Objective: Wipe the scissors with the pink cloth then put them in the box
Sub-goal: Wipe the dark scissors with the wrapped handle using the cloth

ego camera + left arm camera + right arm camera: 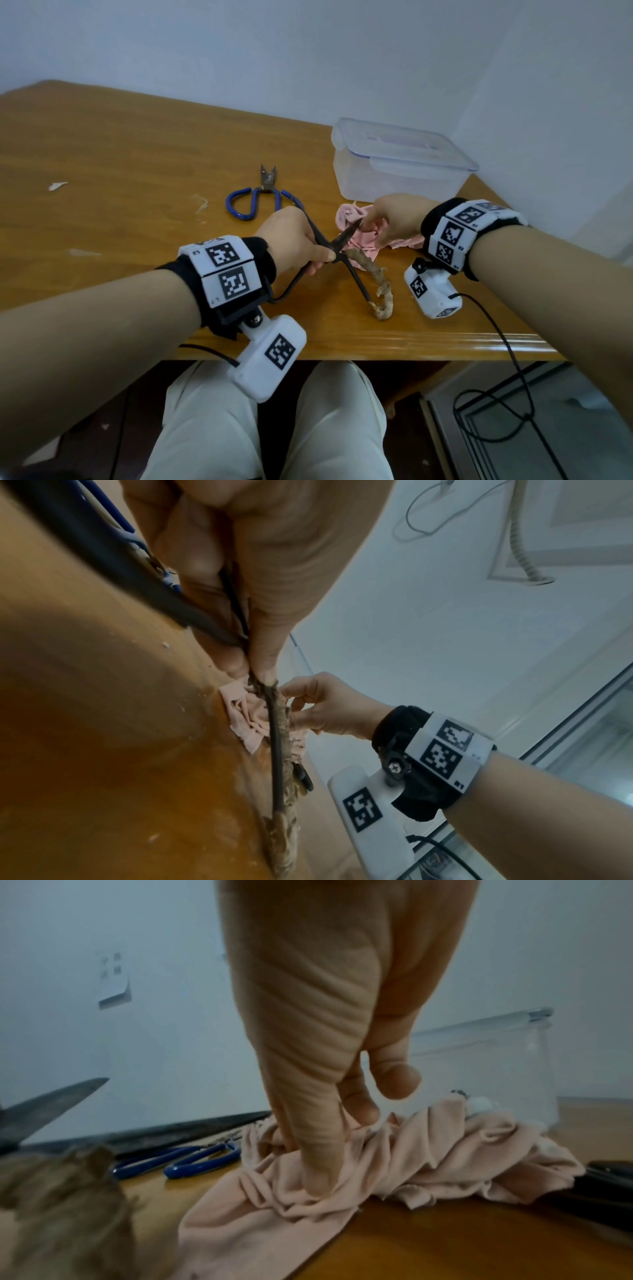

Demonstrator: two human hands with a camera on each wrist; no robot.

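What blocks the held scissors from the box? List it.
The lid sits on the box, covering its opening. The cloth lies on the table between the scissors in the left hand and the box, but low.

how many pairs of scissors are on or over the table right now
2: dark scissors gripped in the left hand, and blue-handled scissors lying on the table behind it. None visible in the box.

Surface (137,154) is glossy varnished wood w/ a few chipped pale spots. Dark scissors (337,245) look like dull, matt metal, one handle wrapped in rough frayed tan cloth; the other scissors (260,197) have glossy blue plastic handles & grey metal blades. Pink cloth (394,1156) is soft, matt, crumpled; box (400,164) is clear smooth plastic.
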